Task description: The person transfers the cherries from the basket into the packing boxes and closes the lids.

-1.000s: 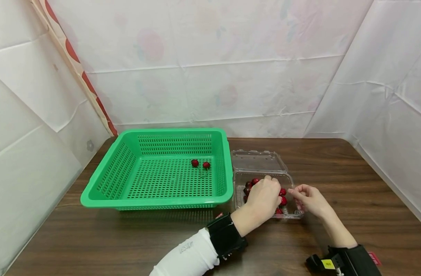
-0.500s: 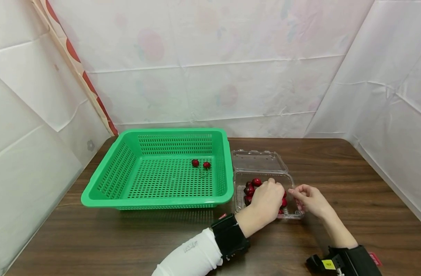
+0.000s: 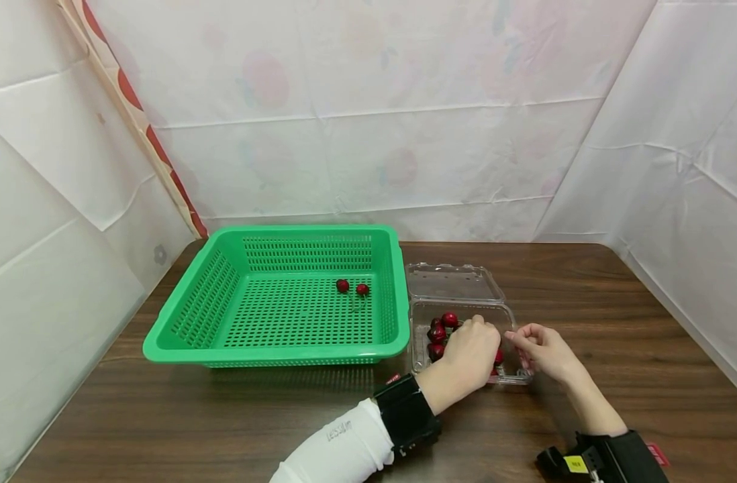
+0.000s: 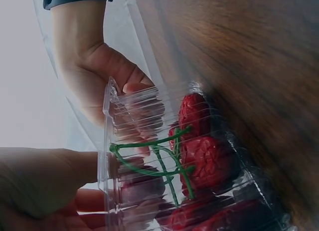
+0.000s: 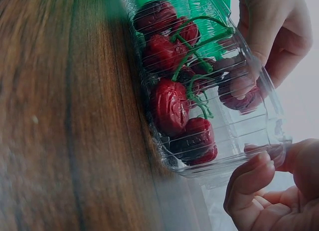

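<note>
A clear plastic clamshell box (image 3: 421, 312) stands right of the green basket with its lid (image 3: 453, 282) folded back. Dark red cherries (image 5: 170, 107) with green stems (image 4: 144, 141) lie in it, seen through its ribbed wall in both wrist views. My left hand (image 3: 472, 352) reaches down into the box; the right wrist view has its thumb and fingers around a cherry (image 5: 247, 102) near the rim. In the head view the back of that hand hides its fingertips. My right hand (image 3: 546, 350) pinches the box's rim at the right side between thumb and fingers.
The green perforated basket (image 3: 272, 355) stands to the left, with two cherries (image 3: 352, 287) on its floor. Both stand on a dark wood-grain table (image 3: 223, 422). White sheets (image 3: 356, 161) hang behind and at both sides. Black straps circle both wrists.
My left hand has shifted slightly right within the box, uncovering more cherries on its left side. The right hand stays at the rim, and the two cherries in the basket have not moved.
</note>
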Action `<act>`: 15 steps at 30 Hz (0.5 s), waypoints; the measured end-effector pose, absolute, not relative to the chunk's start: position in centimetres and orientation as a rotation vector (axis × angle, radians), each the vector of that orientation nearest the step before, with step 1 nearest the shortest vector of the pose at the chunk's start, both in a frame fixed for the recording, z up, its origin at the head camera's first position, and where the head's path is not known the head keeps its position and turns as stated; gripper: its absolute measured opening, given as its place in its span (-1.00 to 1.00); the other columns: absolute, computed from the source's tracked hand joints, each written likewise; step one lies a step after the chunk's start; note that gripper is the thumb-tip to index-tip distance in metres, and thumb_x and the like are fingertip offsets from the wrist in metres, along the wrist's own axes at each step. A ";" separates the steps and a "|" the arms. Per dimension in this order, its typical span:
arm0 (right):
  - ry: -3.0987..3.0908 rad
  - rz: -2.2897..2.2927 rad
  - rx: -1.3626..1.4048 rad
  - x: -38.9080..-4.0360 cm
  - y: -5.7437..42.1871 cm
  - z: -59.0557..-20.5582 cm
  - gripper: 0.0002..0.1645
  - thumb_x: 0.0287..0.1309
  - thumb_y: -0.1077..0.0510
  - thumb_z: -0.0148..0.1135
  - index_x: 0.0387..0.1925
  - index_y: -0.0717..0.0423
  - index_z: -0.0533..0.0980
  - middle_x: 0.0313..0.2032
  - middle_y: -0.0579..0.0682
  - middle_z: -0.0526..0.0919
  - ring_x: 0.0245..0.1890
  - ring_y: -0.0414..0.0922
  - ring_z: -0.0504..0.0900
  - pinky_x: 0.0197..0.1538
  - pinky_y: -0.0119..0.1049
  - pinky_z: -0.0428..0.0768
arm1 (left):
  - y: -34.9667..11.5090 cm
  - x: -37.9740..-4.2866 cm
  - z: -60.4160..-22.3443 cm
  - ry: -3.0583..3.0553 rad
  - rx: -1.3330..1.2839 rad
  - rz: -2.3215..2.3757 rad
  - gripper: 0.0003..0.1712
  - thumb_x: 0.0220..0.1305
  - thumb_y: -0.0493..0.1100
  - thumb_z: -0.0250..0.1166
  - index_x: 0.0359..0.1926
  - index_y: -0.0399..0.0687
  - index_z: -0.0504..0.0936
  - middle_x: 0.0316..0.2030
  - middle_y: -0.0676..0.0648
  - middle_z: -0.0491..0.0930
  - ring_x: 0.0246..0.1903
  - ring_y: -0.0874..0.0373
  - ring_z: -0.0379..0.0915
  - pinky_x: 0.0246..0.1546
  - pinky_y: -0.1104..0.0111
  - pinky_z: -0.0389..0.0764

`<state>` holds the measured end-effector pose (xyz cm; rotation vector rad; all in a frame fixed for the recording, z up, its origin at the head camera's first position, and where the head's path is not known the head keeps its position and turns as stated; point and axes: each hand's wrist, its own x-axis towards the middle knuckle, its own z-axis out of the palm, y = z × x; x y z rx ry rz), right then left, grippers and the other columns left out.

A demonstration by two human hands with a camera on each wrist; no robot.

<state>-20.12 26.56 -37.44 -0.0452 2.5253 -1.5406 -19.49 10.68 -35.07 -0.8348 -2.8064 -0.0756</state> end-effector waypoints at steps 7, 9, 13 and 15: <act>2.532 -1.544 -0.039 -20.1 26.5 -37.4 -0.66 0.24 0.10 0.00 -0.37 0.37 0.29 -0.74 -0.06 0.35 -0.77 -0.24 0.32 -0.70 -0.36 0.35 | 10.7 -19.9 -35.2 -2.828 -0.840 -0.129 -0.89 0.04 -0.16 0.29 -0.38 -0.08 0.59 -0.48 0.01 0.49 -0.48 0.24 0.45 -0.58 0.50 0.48; 2.530 -1.545 -0.039 -20.1 26.5 -37.4 -0.66 0.24 0.10 -0.01 -0.37 0.37 0.29 -0.73 -0.06 0.35 -0.77 -0.24 0.32 -0.70 -0.36 0.35 | 10.7 -20.0 -35.2 -2.831 -0.852 -0.145 -0.95 0.03 -0.18 0.30 -0.44 -0.03 0.61 -0.49 0.02 0.50 -0.48 0.24 0.45 -0.58 0.49 0.48; 2.525 -1.543 -0.036 -20.1 26.5 -37.4 -0.65 0.24 0.09 0.00 -0.37 0.37 0.29 -0.73 -0.05 0.35 -0.76 -0.24 0.32 -0.69 -0.35 0.35 | 10.5 -20.2 -35.2 -2.833 -0.863 -0.173 -0.92 0.02 -0.21 0.29 -0.55 0.04 0.60 -0.50 0.03 0.51 -0.49 0.23 0.45 -0.59 0.48 0.48; 2.523 -1.542 -0.032 -20.1 26.5 -37.4 -0.65 0.24 0.08 0.00 -0.37 0.36 0.29 -0.73 -0.05 0.35 -0.76 -0.23 0.33 -0.69 -0.35 0.35 | 10.5 -20.2 -35.1 -2.832 -0.863 -0.187 -0.89 0.04 -0.20 0.28 -0.58 0.05 0.60 -0.50 0.04 0.50 -0.50 0.24 0.45 -0.59 0.48 0.48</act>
